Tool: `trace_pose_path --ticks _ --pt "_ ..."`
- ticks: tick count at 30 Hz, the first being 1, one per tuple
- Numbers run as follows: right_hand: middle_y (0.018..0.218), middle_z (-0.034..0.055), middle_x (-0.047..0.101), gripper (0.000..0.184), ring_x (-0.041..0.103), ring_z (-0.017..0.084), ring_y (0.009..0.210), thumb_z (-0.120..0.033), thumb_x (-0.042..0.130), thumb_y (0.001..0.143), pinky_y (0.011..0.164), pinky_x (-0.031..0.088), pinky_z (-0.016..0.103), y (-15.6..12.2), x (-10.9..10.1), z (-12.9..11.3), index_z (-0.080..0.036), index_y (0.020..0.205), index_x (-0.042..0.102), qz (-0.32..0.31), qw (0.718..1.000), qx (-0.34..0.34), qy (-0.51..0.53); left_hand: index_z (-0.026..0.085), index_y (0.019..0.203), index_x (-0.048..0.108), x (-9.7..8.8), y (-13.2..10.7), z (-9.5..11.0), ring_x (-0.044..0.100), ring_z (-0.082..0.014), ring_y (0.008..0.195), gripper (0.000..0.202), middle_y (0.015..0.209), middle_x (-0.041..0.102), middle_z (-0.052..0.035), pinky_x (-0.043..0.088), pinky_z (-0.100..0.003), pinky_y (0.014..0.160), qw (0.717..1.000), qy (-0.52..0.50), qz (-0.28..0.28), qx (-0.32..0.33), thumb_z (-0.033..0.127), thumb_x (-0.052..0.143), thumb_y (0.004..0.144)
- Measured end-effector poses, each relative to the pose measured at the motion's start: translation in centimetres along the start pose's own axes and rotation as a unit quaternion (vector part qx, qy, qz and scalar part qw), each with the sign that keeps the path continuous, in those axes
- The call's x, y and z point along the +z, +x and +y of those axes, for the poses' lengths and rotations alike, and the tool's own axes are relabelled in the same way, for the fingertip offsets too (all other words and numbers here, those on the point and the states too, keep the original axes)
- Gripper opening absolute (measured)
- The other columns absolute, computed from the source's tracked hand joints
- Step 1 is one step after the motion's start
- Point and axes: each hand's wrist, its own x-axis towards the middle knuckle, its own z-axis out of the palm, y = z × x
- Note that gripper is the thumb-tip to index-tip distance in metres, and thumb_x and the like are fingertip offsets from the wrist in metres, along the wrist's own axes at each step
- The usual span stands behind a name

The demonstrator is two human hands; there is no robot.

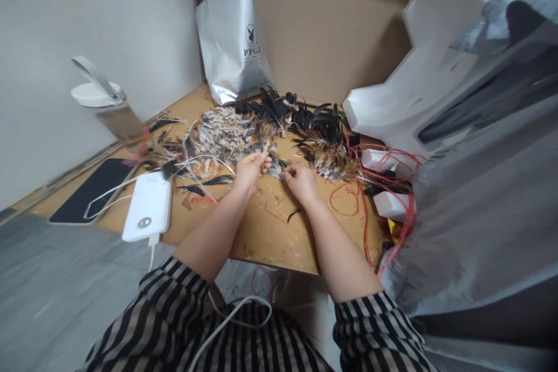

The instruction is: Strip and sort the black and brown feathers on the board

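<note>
My left hand [251, 171] is closed in a pinch in the middle of the table, with a brown feather [264, 138] rising from its fingertips. Just to its right, my right hand [301, 182] has thumb and forefinger pressed together; what lies between them is too small to make out. Greyish feather fluff [275, 168] shows in the gap between the hands. Behind the left hand spreads a heap of pale and brown feathers [222, 131]. Long black feathers [272, 107] lie farther back, and a brown feather bundle [333, 160] lies beyond the right hand.
On the left are a white power bank [148, 206] with cables, a dark phone [93, 192] and a lidded bottle [115, 119]. A silver bag [235, 40] stands at the back. Red strings [365, 215] and white blocks [392, 204] lie right, beside grey cloth [488, 215].
</note>
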Motion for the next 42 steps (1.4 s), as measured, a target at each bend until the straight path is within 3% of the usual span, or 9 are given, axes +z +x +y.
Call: trace_pose_path --ticks 5,9,22,30,33,37,40,42 --pt "0.086 0.0081 0.064 0.021 0.056 0.019 0.078 -0.033 0.051 0.075 0.070 0.039 0.029 -0.1 0.2 -1.0 -0.019 0.081 0.067 -0.039 0.996 0.001 -0.085 0.011 0.067 0.061 0.0 0.0 0.0 0.050 -0.0029 0.048 0.014 0.062 0.061 -0.0013 0.034 -0.013 0.043 1.000 -0.012 0.000 0.007 0.022 0.068 0.066" --pt "0.086 0.0108 0.065 0.023 0.057 0.021 0.077 -0.029 0.048 0.077 0.068 0.039 0.030 -0.1 0.2 -1.6 -0.019 0.082 0.068 -0.056 0.991 0.031 -0.121 0.011 0.068 0.060 -0.1 0.0 0.0 0.050 -0.0030 0.049 0.014 0.063 0.061 -0.0013 0.035 -0.013 0.044 1.000 -0.005 0.002 0.004 0.023 0.068 0.067" --pt "0.061 0.0019 0.062 0.023 0.049 0.012 0.053 -0.034 0.050 0.072 0.052 0.032 0.023 0.2 -0.6 0.9 -0.019 0.068 0.067 -0.012 0.997 0.072 0.027 0.010 0.067 0.060 -0.1 0.0 -0.1 0.050 -0.0029 0.048 0.013 0.062 0.060 -0.0014 0.034 -0.013 0.043 1.000 -0.007 0.001 -0.007 0.021 0.066 0.069" --pt "0.052 -0.0003 0.052 0.022 0.041 0.010 0.049 -0.035 0.055 0.065 0.048 0.028 0.022 0.7 -2.7 1.7 -0.015 0.057 0.060 0.031 0.987 0.088 0.129 0.011 0.069 0.060 -0.2 0.2 -0.2 0.052 -0.0036 0.049 0.011 0.064 0.061 -0.0021 0.034 -0.014 0.043 1.000 -0.016 0.005 -0.011 0.020 0.065 0.070" --pt "0.049 -0.0023 0.046 0.024 0.035 0.008 0.046 -0.038 0.058 0.063 0.045 0.026 0.021 1.0 -3.5 2.1 -0.014 0.056 0.057 0.058 0.961 0.125 0.240 0.011 0.069 0.059 -0.2 0.2 -0.1 0.053 -0.0040 0.050 0.010 0.064 0.061 -0.0021 0.034 -0.014 0.043 1.000 -0.022 0.009 -0.015 0.019 0.065 0.070" --pt "0.044 -0.0053 0.039 0.028 0.028 0.006 0.040 -0.042 0.062 0.060 0.039 0.019 0.021 1.1 -4.0 1.6 -0.017 0.056 0.051 0.065 0.888 0.195 0.412 0.011 0.070 0.059 -0.2 0.1 -0.1 0.053 -0.0038 0.051 0.011 0.065 0.062 -0.0022 0.035 -0.014 0.044 0.999 -0.033 0.004 -0.026 0.019 0.066 0.070" --pt "0.042 -0.0068 0.038 0.031 0.026 0.005 0.037 -0.044 0.066 0.056 0.038 0.016 0.021 1.0 -3.5 0.5 -0.018 0.056 0.048 0.056 0.841 0.226 0.488 0.011 0.075 0.061 -0.3 0.1 -0.3 0.056 -0.0047 0.055 0.012 0.072 0.065 -0.0046 0.037 -0.013 0.046 0.998 -0.046 -0.035 -0.033 0.019 0.067 0.069" --pt "0.042 -0.0072 0.039 0.031 0.025 0.005 0.037 -0.043 0.067 0.055 0.038 0.016 0.021 0.8 -2.6 -0.2 -0.018 0.058 0.050 0.052 0.835 0.226 0.499 0.011 0.077 0.062 -0.3 0.0 -0.3 0.059 -0.0059 0.060 0.012 0.080 0.067 -0.0067 0.039 -0.014 0.048 0.995 -0.054 -0.069 -0.041 0.018 0.066 0.070"
